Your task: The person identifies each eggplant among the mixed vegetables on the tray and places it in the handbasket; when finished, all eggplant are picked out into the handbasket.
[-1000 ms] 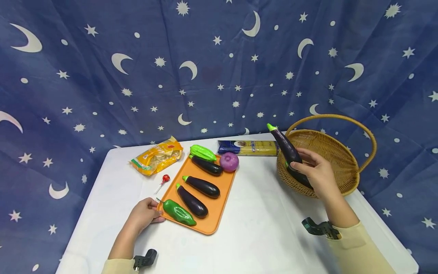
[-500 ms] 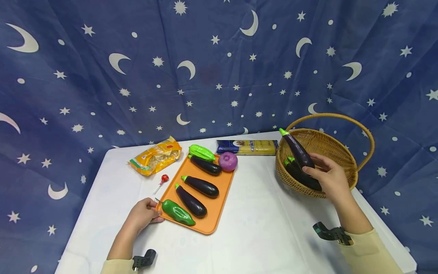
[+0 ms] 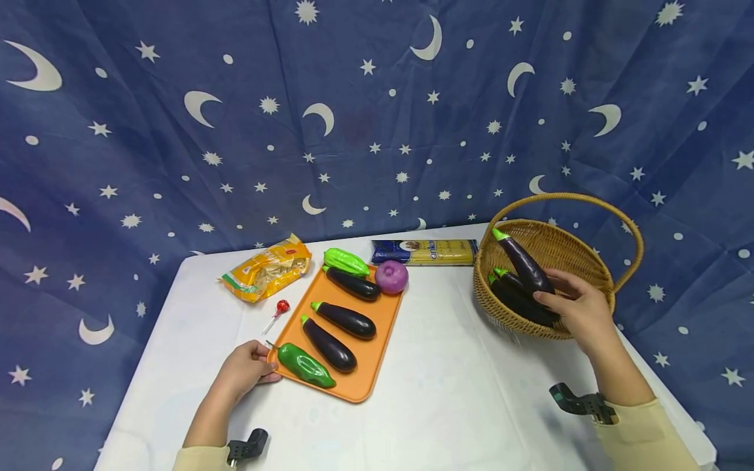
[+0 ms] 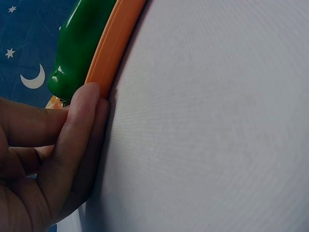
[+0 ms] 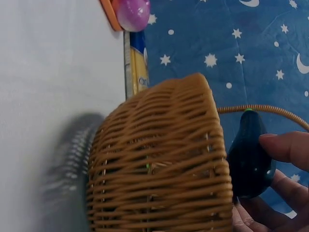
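My right hand [image 3: 580,311] grips a dark purple eggplant [image 3: 523,261] by its thick end, over the opening of the wicker basket [image 3: 595,261]. Its green tip points to the far left. More dark eggplants [image 3: 518,302] with green tips lie inside the basket under it. With thumb and fingers my left hand [image 3: 244,371] pinches the near left corner of an orange tray [image 3: 366,366]. On the tray lie a green pepper [image 3: 306,365] beside that hand and several eggplants [image 3: 330,345]. A light green vegetable [image 3: 346,262] and a purple onion [image 3: 391,277] sit at its far end.
A yellow snack bag [image 3: 268,268] and a red lollipop [image 3: 283,306] lie left of the tray. Behind, a spaghetti packet [image 3: 438,252] reaches to the basket. The basket's tall handle [image 3: 639,248] arches over it. A blue star-patterned curtain [image 3: 365,118] hangs along the table's back edge.
My right hand has carried the eggplant to the right and lower, from the basket's left rim to over its opening. My left hand stays at the tray corner.
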`<state>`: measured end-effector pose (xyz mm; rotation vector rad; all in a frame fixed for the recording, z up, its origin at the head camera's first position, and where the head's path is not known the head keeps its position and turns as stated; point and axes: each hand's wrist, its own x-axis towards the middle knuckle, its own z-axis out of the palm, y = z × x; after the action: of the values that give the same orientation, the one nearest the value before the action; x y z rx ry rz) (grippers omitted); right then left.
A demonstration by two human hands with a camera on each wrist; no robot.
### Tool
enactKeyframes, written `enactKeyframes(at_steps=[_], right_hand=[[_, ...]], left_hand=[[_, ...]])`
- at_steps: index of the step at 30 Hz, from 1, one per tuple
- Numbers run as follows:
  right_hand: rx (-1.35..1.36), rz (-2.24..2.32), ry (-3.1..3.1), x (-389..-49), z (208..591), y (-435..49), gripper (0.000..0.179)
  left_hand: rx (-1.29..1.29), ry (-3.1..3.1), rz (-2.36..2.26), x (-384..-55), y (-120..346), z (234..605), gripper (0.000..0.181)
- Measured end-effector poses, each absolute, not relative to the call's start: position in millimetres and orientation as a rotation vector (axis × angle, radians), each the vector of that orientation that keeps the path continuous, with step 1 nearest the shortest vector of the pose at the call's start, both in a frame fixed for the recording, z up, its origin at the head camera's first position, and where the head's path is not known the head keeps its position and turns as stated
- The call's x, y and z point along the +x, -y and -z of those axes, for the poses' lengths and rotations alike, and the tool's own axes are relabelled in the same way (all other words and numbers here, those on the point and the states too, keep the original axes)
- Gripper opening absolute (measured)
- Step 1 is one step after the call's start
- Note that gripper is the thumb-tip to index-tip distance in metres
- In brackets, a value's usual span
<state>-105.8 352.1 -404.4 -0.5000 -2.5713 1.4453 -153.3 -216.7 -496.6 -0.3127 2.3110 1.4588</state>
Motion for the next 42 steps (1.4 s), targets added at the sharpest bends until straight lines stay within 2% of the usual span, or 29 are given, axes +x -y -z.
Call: enactKeyframes(at_steps=[42], right_hand=[[-0.411, -0.780, 2.957, -127.0, 420.6, -376.5, 0.056]], left_hand=[[-0.336, -2.298, -1.466, -155.2, 217.0, 497.7, 0.027]])
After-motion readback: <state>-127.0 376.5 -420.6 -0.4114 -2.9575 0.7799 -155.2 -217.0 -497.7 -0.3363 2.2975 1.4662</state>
